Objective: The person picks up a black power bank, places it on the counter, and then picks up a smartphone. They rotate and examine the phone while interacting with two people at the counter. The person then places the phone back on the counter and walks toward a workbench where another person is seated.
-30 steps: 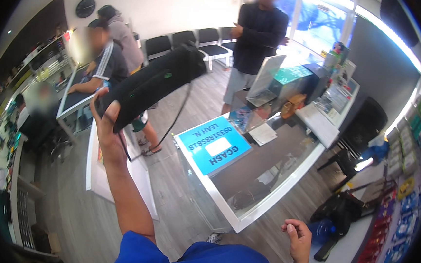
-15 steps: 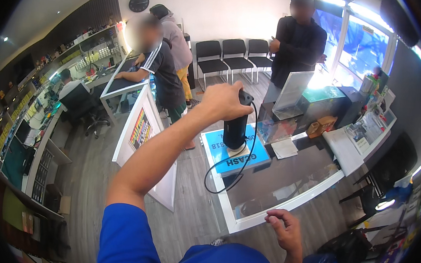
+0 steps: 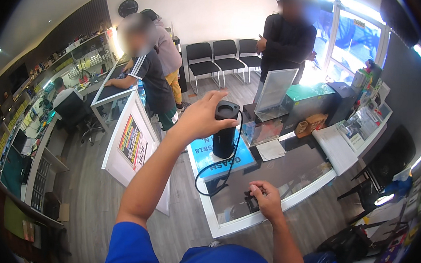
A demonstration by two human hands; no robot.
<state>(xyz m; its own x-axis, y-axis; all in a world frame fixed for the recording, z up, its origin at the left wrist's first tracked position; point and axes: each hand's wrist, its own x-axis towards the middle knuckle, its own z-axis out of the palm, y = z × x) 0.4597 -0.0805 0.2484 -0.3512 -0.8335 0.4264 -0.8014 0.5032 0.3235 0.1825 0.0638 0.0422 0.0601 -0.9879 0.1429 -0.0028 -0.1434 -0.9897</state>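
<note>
A tall black cylinder [image 3: 225, 137] with a round recess in its top stands upright on a blue printed panel [image 3: 244, 156] at the counter's left end. From its upper side a thin black cord [image 3: 198, 182] loops down to the left. My left hand [image 3: 203, 116] is at the top of the cylinder, its thumb against the near side and its fingers stretched out apart behind. Over the front part of the glass-topped counter [image 3: 290, 171] hovers my right hand [image 3: 267, 202], fingers curled toward the thumb. Whatever it may hold is hidden.
White papers [image 3: 270, 150], a small brown box [image 3: 311, 125] and a clear upright panel [image 3: 276, 89] rest on the counter. Beyond it stands a person in black [image 3: 290, 44]. Two people lean at another counter, left of which a white sign board [image 3: 132, 140] stands. Black chairs [image 3: 201, 60] line the wall.
My left hand has loosened from the cylinder's top, and its fingers have spread. My right hand has moved forward and left over the counter glass. The view has shifted slightly.
</note>
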